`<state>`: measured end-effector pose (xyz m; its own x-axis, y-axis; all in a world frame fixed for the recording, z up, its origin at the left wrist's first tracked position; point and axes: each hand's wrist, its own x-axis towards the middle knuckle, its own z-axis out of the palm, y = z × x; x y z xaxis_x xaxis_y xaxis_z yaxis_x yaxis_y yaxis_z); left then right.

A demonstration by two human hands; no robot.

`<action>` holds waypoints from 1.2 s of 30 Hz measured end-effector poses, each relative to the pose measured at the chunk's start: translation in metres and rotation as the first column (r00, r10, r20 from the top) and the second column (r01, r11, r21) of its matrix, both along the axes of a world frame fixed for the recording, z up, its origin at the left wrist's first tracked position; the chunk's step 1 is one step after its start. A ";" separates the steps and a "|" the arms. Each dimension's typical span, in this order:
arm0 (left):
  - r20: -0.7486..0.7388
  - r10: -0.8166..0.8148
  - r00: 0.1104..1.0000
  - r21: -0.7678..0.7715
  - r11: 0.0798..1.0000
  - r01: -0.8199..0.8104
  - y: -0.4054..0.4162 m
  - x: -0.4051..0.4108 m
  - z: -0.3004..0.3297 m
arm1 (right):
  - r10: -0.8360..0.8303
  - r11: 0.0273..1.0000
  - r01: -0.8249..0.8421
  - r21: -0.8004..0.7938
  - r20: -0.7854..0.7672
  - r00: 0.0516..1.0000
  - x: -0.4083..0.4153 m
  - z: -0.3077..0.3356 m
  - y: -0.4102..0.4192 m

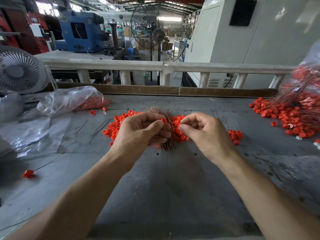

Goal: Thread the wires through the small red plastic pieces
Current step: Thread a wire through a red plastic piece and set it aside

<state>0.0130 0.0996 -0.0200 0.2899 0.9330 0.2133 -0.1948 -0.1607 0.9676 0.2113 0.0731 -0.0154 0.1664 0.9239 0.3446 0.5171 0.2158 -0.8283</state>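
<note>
- The left hand (138,130) pinches one red piece (163,120) between thumb and forefinger; its other fingers (161,134) curl round a wire bundle (162,111) that fans out above and below the fist.
- The right hand (206,134) has thumb and forefinger tips pressed together just right of that piece, the other fingers loosely curled. Whether a wire lies in the pinch is too fine to tell.
- The two hands are near each other, apart by a narrow gap, above the middle of the table (155,187).
- Under and behind the hands lies a pile (117,125) of red pieces, spread on the table to both sides of the fists.
- A few loose wires (100,129) lie on the table left of the pile.
- Near the left edge sits a single piece (28,174) with a wire running out of it.
- At the far right is a larger heap (290,116) of red pieces mixed with wires, spilling from a clear bag (310,66).
- At the far left another bag (69,99) holds more red pieces, two strays beside it.
- A small fan (19,71) stands at the left back corner.
- A white rail (162,65) runs behind the table.
</note>
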 end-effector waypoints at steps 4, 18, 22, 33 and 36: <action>-0.003 0.001 1.000 0.002 1.000 -0.001 0.000 0.001 -0.001 | 0.105 0.994 -0.100 0.038 -0.172 0.979 -0.005 0.006 -0.006; -0.029 0.005 1.000 0.016 1.000 -0.005 -0.004 0.003 -0.001 | 0.190 0.979 -0.162 0.123 -0.280 0.941 -0.017 0.006 -0.011; -0.058 -0.002 0.998 0.037 0.999 0.004 -0.007 0.005 0.000 | 0.146 0.981 -0.110 0.158 -0.235 0.961 -0.018 0.007 -0.013; -0.125 -0.012 0.992 0.112 0.993 0.026 -0.007 0.006 -0.002 | 0.138 0.969 -0.126 0.214 -0.041 0.990 -0.017 0.000 -0.009; -0.138 -0.008 0.990 0.134 0.991 0.026 -0.007 0.006 -0.002 | 0.110 0.965 -0.113 0.235 0.028 0.994 -0.016 -0.001 -0.009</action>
